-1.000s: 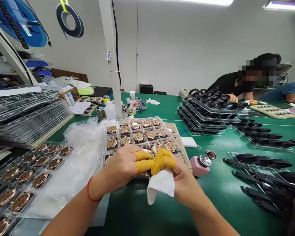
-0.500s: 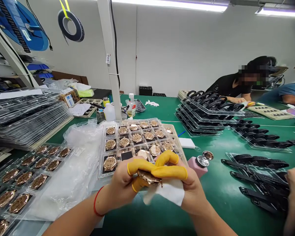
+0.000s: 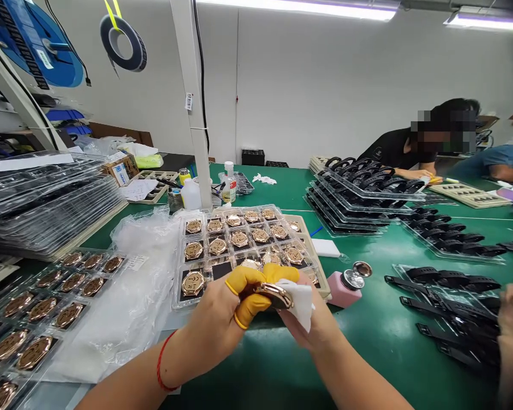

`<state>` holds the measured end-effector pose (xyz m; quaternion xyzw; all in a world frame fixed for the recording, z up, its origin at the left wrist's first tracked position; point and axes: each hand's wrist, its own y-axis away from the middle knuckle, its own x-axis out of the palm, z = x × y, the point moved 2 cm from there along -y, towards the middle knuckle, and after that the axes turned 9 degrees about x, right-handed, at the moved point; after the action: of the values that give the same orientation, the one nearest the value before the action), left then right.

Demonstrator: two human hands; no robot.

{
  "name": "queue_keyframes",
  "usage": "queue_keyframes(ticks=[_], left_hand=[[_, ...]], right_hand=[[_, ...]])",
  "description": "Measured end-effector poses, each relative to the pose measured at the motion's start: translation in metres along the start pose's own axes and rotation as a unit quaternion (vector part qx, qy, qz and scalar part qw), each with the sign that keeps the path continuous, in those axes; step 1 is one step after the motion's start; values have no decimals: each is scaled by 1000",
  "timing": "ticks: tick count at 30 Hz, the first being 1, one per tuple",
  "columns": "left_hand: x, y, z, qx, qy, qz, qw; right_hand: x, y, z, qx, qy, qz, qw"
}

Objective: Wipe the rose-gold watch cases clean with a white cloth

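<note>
Left hand (image 3: 220,310) pinches watch case (image 3: 277,296); right hand (image 3: 319,322) clasps white cloth (image 3: 301,300); clear tray (image 3: 176,293) holds similar cases (image 3: 240,239)

Free room over near tabletop (image 3: 248,373), pink bottle (image 3: 341,291) an obstacle at right

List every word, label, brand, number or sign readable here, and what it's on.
"CE": back of the front-left watch case in the middle tray; its other marks are too small.
Too small or blurred to read reliably: the post sticker, bottle label, box label, shirt logo, engravings on the other cases.
Held case: no readable text.
</note>
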<state>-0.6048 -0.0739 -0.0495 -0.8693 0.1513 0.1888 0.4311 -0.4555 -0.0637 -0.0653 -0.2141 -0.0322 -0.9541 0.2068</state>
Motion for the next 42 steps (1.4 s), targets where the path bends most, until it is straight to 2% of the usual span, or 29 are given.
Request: queue_keyframes(ticks=[2,5,8,11,13,15,17,19,22,24,28,33,38,40,42], left_hand=[[2,1,2,-96,119,11,988],[2,1,4,-189,236,-21,953],[2,-1,4,-227,292,-53,927],[1,-4,3,-240,305,-65,919],[0,-5,3,-239,287,-65,925],[-1,-5,2,-212,245,-53,944],[-1,-5,1,-146,159,-24,976],[0,-5,-1,-42,38,-10,998],[6,-4,-4,97,-107,-27,989],[12,-3,-4,132,-160,-27,978],[19,-1,-3,146,-228,1,963],[18,0,1,109,-222,26,969],[13,-6,0,48,-86,20,995],[12,-8,0,-3,5,29,1000],[10,-9,1,-64,106,31,992]], right_hand=[[1,-1,2,28,-18,-1,999],[-6,0,7,34,-54,-44,997],[-11,2,7,29,-8,-43,999],[-10,6,4,33,80,-38,996],[-8,9,3,20,127,-68,989],[-5,10,5,-3,166,-96,981],[-2,10,9,-31,177,-103,978],[1,9,13,-55,165,-100,980],[2,7,17,-72,159,-109,979],[1,6,17,-88,179,-136,971],[-1,5,15,-94,217,-178,955],[-2,2,14,-103,224,-169,954],[-13,-2,5,-67,170,-127,975],[-16,-2,1,-58,158,-115,979],[-14,0,-1,-64,145,-108,982]])
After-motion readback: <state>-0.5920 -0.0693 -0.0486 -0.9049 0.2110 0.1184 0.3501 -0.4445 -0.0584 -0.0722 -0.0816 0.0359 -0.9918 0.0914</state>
